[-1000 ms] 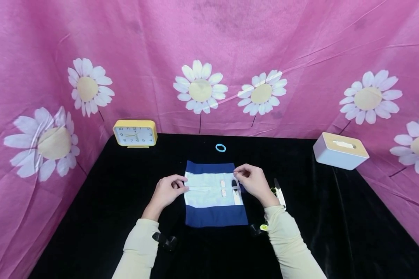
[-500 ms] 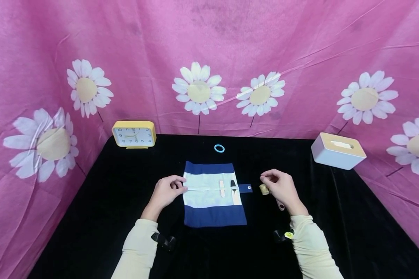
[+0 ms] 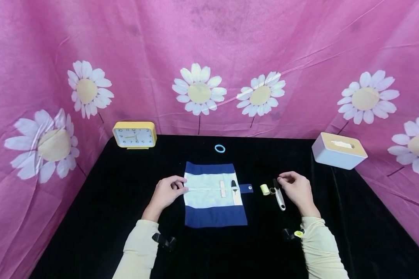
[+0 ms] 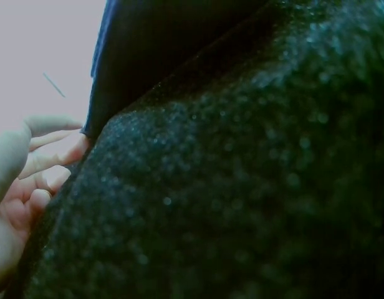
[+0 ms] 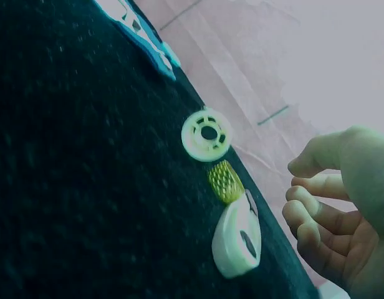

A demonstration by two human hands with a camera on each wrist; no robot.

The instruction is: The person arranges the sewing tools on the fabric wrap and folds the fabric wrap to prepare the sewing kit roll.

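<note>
A blue cloth roll-up pouch (image 3: pixel 215 217) lies spread flat with its pale lining up. An elastic band across it holds a pale pink strip (image 3: pixel 222 189) and a black-topped item (image 3: pixel 234 186). My left hand (image 3: pixel 167 191) pinches the pouch's left edge between thumb and fingers. To the right lie a yellow thread spool (image 3: pixel 265 189), a gold thimble (image 5: pixel 226 182) and a slim white-handled tool (image 3: pixel 280 200) with a dark tip. My right hand (image 3: pixel 297 190) hovers beside the tool's dark end, fingers loosely bent and holding nothing.
A snap tab (image 3: pixel 246 188) sticks out from the pouch's right side. Behind the pouch lies a light-blue ring (image 3: pixel 220 148). A yellow clock (image 3: pixel 134 135) stands back left, and a tissue box (image 3: pixel 339 150) back right, on the black cloth (image 3: pixel 209 255).
My right hand has left the pouch's right edge and moved right, past the spool and thimble to the white-handled tool, uncovering the snap tab. My left hand has stayed in place.
</note>
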